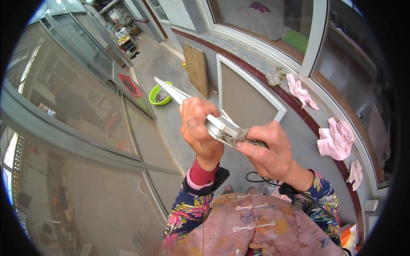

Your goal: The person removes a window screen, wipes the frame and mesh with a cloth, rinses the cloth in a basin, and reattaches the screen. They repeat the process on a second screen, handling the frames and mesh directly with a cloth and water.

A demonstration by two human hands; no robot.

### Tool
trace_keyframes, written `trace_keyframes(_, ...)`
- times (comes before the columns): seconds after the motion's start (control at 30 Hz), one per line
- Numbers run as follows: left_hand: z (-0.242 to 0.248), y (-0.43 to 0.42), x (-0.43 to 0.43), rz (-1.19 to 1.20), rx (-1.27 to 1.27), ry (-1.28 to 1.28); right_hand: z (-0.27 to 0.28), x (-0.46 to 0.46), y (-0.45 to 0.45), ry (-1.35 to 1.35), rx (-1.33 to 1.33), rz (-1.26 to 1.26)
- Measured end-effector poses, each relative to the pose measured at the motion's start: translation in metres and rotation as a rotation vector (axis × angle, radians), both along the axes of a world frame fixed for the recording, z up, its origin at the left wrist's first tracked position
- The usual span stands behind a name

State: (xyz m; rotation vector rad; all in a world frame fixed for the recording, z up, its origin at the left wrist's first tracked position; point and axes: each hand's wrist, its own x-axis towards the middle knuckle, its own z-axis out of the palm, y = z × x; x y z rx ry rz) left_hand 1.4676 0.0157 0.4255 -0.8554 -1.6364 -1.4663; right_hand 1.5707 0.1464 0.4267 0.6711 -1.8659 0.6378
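My left hand (200,131) grips a narrow white frame (173,91), seen nearly edge-on, whose far end points away toward the upper left. The fingers wrap over it and the thumb lies on top. At the frame's near corner a grey-green rag (235,137) is bunched against the white edge. My right hand (269,150) pinches this rag between thumb and forefinger, close to the corner. The rest of the rag is hidden behind the right fingers.
A green plastic basin (160,101) stands on the concrete floor. A wooden board (195,70) and a white-framed screen panel (250,96) lean against the right wall. Pink cloths (336,139) and a grey cloth (276,76) lie on the window ledge. Glazed sliding panels (131,128) line the left.
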Motion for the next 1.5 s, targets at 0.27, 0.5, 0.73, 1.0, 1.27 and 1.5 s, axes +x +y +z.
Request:
trace_keyframes(0.27,0.010,0.002,-0.017,-0.004,0.026,-0.028,0.018,-0.016,-0.007,0.018,0.107,-0.148)
trace_keyframes(0.5,0.012,0.007,-0.031,-0.014,0.014,0.032,0.017,-0.013,-0.005,-0.031,0.083,-0.231)
trace_keyframes(0.73,0.013,0.011,-0.030,-0.051,-0.001,0.082,0.026,-0.020,-0.011,-0.080,-0.145,-0.092)
trace_keyframes(1.0,0.014,0.014,-0.038,-0.089,0.033,0.085,0.043,-0.021,-0.009,-0.250,-0.192,-0.031)
trace_keyframes(1.27,0.015,0.021,-0.041,-0.085,0.023,0.137,0.035,-0.021,0.000,-0.310,-0.304,-0.024)
trace_keyframes(1.5,0.014,0.027,-0.040,-0.125,0.019,0.131,0.031,-0.015,-0.001,-0.112,-0.126,-0.142)
